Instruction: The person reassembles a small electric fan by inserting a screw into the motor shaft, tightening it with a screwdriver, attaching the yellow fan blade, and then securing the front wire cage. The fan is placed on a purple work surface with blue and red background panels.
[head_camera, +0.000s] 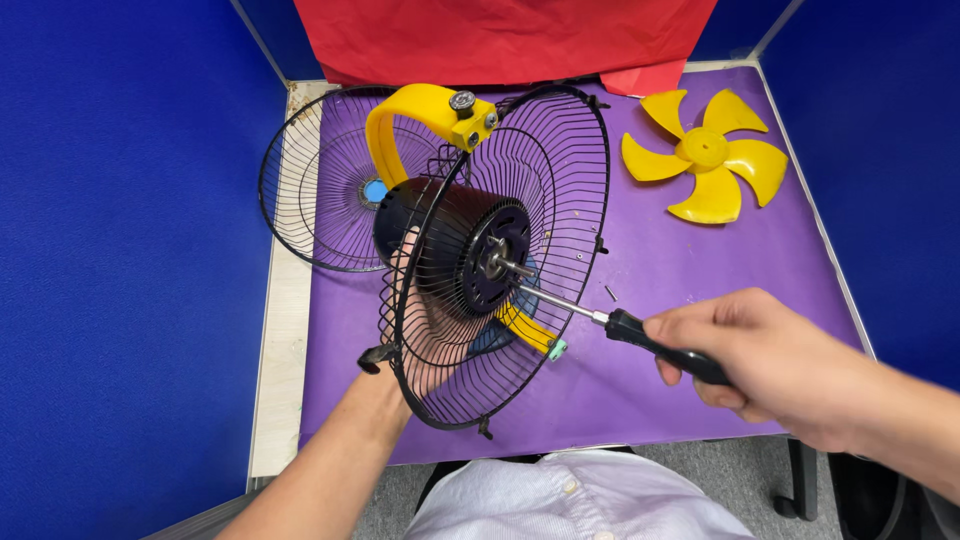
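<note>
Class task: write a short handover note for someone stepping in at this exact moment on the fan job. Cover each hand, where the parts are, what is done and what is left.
Left hand: behind the rear grille, steadying the black motor.
Right hand: gripping the screwdriver, its tip at the motor face, near the shaft.
Parts: front grille lies flat at the back left of the purple mat; yellow blade lies loose at the back right; small screws lie on the mat near the screwdriver shaft.
Done: front grille and blade are off.
Left: rear grille sits on the motor; yellow stand attached.
</note>
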